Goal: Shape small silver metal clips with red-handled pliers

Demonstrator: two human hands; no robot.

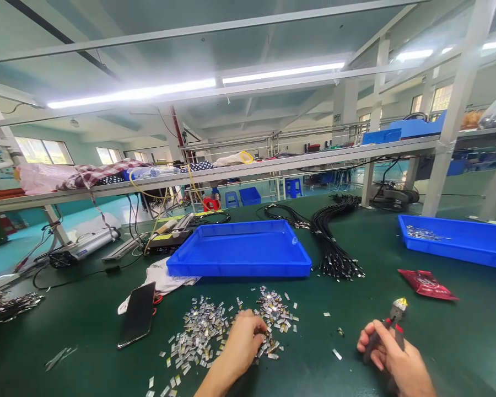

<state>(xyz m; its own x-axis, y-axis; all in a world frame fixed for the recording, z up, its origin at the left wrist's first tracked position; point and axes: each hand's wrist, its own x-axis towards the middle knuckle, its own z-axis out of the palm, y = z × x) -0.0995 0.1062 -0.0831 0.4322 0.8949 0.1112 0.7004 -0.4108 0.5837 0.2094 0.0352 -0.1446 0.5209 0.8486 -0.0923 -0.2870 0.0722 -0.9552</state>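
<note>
My left hand (243, 343) is down among a spread of small flat silvery pieces (202, 326) on the green table. Its fingers are curled in with the thumb close to them; whatever they pinch is hidden. A second cluster of the same pieces (273, 309) lies just beyond those fingers. To the right, my right hand (391, 353) is wrapped around the dark, red-trimmed handles of a pair of cutting pliers (398, 313). The jaws point up and away, with something yellow and white at their tip. A few loose bits lie between the two hands.
A blue tray (240, 270) stands behind the pieces, and another blue tray (458, 242) is at far right. Bundled black cables (334, 248) lie between them. A red packet (427, 285) sits beyond the pliers. On the left are a phone (137, 315) and white cloth (163, 277).
</note>
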